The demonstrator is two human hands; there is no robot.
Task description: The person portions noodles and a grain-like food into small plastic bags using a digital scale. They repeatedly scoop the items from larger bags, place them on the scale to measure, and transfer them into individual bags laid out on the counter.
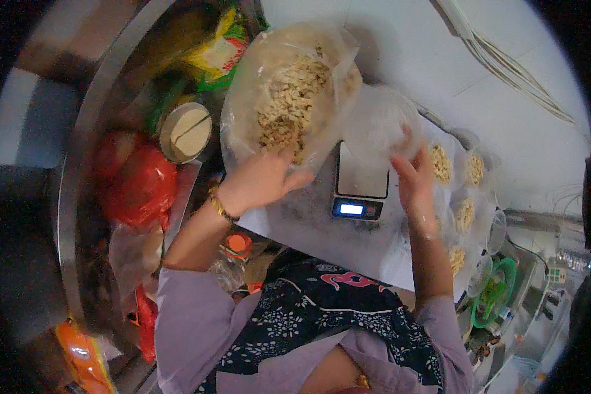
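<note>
My left hand [263,177] reaches into the mouth of a large clear plastic bag [241,108], its fingertips down among pale, dried-looking food pieces [295,98]. Those fingertips are partly hidden, so I cannot see whether they hold any pieces. With my right hand [413,172] I grip the rim of a translucent round plastic bowl [374,123], blurred, over the far edge of a digital scale [362,180]. The scale's display is lit, and its metal plate shows in front of the bowl. Right of that hand stand several clear plastic bowls [465,216] with portions of similar pieces.
A metal bowl of pale powder [189,130] with a utensil stands left of the bag. Red plastic bags [143,182] and a yellow-green package [221,54] lie farther left. A green basket [495,293] is at lower right. Cables [512,64] run along the white wall.
</note>
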